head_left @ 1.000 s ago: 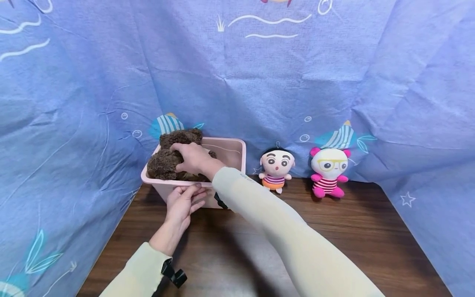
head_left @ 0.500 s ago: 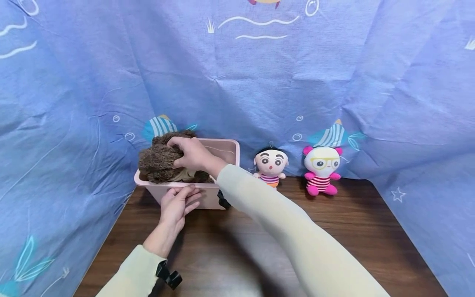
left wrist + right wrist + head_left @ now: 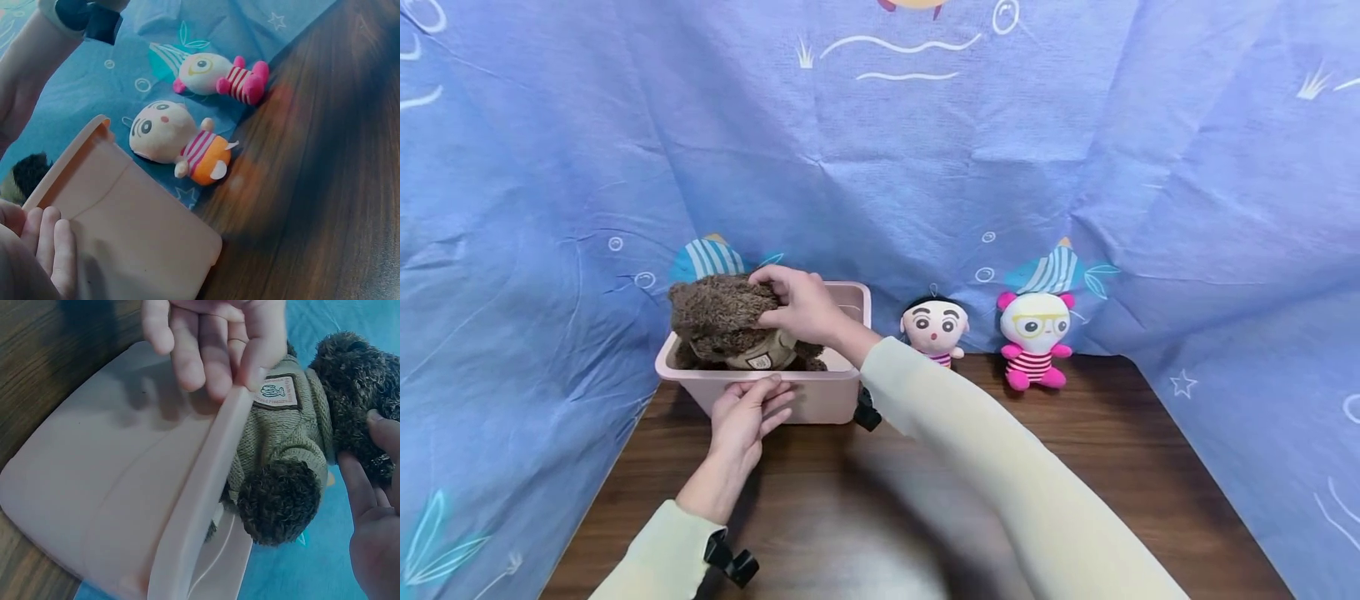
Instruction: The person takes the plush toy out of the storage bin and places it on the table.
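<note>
A brown, curly-furred teddy bear (image 3: 718, 312) in a knitted olive sweater is in the pink plastic bin (image 3: 823, 400), its head above the rim. My right hand (image 3: 805, 308) grips the bear by the back of its head. In the right wrist view, the thumb and fingers of this right hand (image 3: 378, 512) lie on either side of the fur. My left hand (image 3: 737, 425) pinches the bin's front rim, thumb on top and fingers against the outer wall. A patch on the sweater (image 3: 275, 392) faces the front. The bear's lower body is hidden inside the bin.
To the right of the bin, a black-haired doll (image 3: 934, 325) stands by the curtain, partly behind my right sleeve. Farther right sits a pink and white panda plush (image 3: 1035, 337). A blue printed curtain (image 3: 895, 208) hangs behind the dark wooden table (image 3: 820, 500).
The bear has turned in the bin, and its sweater patch has come into sight. My right hand has shifted rightward relative to the bin. The left hand keeps its hold on the rim.
</note>
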Demonstrator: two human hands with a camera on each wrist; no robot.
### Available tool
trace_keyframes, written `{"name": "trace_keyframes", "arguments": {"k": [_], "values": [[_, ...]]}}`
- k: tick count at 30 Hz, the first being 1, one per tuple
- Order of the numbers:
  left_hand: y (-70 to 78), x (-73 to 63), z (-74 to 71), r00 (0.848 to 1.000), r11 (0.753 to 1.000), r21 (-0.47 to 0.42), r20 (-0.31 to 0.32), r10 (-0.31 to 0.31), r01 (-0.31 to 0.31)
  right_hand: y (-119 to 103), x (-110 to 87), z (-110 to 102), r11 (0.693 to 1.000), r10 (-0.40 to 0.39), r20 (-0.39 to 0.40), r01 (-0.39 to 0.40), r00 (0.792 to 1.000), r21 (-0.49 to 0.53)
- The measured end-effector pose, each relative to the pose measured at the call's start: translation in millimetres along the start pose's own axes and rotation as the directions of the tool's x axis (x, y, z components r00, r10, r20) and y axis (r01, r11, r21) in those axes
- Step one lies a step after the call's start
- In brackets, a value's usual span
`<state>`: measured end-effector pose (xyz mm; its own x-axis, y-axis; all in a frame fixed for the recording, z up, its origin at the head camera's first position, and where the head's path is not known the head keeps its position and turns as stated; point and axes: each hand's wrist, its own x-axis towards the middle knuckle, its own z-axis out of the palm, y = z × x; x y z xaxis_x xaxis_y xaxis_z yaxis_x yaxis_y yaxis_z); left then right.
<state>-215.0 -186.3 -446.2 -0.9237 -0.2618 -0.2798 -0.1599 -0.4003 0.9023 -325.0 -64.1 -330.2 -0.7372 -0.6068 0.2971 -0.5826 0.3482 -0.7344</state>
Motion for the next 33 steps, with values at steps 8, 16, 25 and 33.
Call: {"name": "trace_keyframes", "arguments": {"k": [8,16,25,33], "values": [[6.2,1.0,-4.1,1.0,1.0,0.001,-0.019,0.017,-0.017,2,-3.9,-21,0.992,0.022,-0.089,-0.01,0.996,0.13],[4.4,-1.4,-6.6,1.0,1.0,-0.003,-0.031,0.006,-0.006,3,-13.1,-45,0.953,-0.001,-0.138,0.043,0.99,0.3],[2.3,-2.5,-4.8,1.0,1.0,-0.018,-0.014,0.021,-0.021,-4,-27.9,-84,0.88,-0.014,-0.229,0.121,0.973,0.459],[1.1,0.1,-2.0,1.0,1.0,-0.023,-0.004,0.018,-0.019,-14,-41.9,-123,0.843,-0.006,-0.315,0.174,0.949,0.509]]}}
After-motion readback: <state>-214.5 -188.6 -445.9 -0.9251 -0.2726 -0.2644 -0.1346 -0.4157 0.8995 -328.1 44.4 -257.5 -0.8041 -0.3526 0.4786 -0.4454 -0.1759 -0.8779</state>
